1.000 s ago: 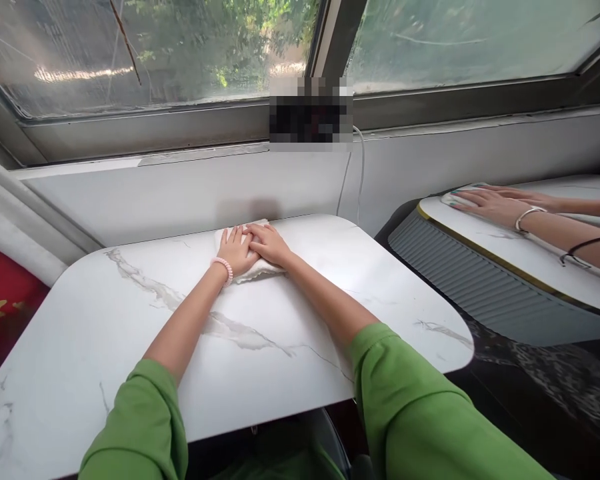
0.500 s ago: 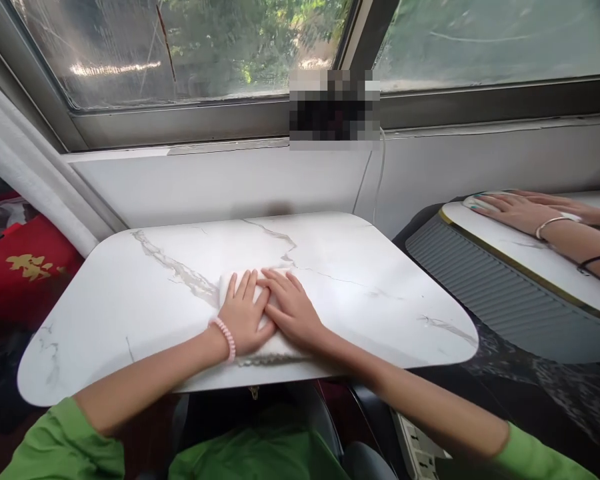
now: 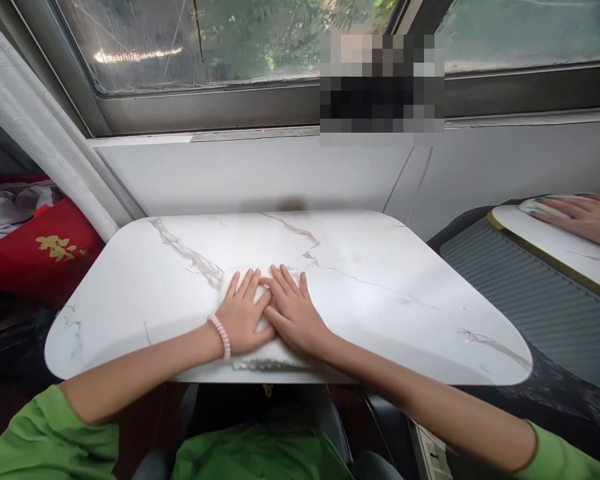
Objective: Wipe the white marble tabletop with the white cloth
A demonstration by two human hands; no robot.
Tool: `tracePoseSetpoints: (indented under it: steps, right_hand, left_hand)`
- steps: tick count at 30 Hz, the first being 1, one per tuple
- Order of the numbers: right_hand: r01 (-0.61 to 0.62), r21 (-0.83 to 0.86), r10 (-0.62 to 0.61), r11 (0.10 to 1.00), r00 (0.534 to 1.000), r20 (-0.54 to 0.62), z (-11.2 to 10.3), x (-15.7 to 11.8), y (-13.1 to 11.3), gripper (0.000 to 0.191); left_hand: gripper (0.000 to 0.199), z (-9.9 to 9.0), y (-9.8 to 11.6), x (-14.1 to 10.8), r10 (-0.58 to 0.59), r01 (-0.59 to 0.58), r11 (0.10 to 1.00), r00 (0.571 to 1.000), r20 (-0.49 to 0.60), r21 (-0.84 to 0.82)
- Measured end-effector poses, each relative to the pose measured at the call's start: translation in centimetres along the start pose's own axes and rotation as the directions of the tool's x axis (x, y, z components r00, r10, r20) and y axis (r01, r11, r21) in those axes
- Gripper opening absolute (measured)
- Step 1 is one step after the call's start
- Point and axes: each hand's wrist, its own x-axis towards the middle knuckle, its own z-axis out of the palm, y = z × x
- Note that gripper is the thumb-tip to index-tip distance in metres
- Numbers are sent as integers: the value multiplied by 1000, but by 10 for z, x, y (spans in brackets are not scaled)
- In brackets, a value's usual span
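A folded white cloth [image 3: 273, 357] lies near the front edge of a white marble-patterned tabletop [image 3: 400, 320]. My left hand [image 3: 243, 313] rests flat on the cloth's left part, fingers spread and pointing away from me, a pink beaded bracelet at its wrist. Flat on the right part of the same cloth lies my right hand [image 3: 295, 310], its fingers apart too. The two hands touch at the thumbs and forefingers. Much of the cloth is covered by them.
At the right, another person's hand [image 3: 580, 217] lies on a cloth on a second marble-patterned table [image 3: 595, 257] with ribbed sides. A red bag [image 3: 45, 247] and a pale curtain [image 3: 45, 127] are at the left. Behind the table are a wall and window.
The view has swung left, so the table appears shifted and the other person's arms are mostly out of frame. Both my hands stay flat on the cloth.
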Motion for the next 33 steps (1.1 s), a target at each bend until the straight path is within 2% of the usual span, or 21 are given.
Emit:
tracePoseSetpoints:
  steps: [3, 7, 11, 15, 19, 25, 29, 33]
  right_hand:
    - [-40, -6, 40, 999, 999, 7, 0, 44, 5, 49]
    - [-59, -25, 57, 998, 996, -72, 4, 113, 12, 49]
    - [-47, -28, 42, 998, 987, -155, 10, 172, 23, 49]
    - [-48, -12, 45, 999, 975, -217, 14, 207, 32, 47]
    - [-49, 1, 48, 999, 970, -237, 14, 216, 36, 44]
    - [-12, 11, 14, 1000, 978, -210, 12, 207, 36, 45]
    - [6, -7, -8, 1000, 982, -188, 12, 186, 30, 45]
    - [10, -1, -10, 1000, 987, -159, 15, 149, 19, 47]
  left_hand:
    - [65, -2, -32, 29, -63, 62, 998, 997, 44, 30]
    - [62, -6, -83, 73, -136, 133, 986, 990, 25, 101]
    - [59, -9, -133, 110, -113, 113, 982, 994, -4, 150]
    - [57, -10, -163, 133, -85, 88, 984, 996, -29, 153]
    - [57, -9, -170, 141, -77, 83, 984, 996, -40, 158]
    - [58, -8, -161, 134, -126, 131, 977, 991, -38, 168]
    - [60, -6, -144, 118, -145, 149, 976, 989, -34, 161]
    - [61, -4, -118, 88, -134, 137, 977, 990, -29, 161]
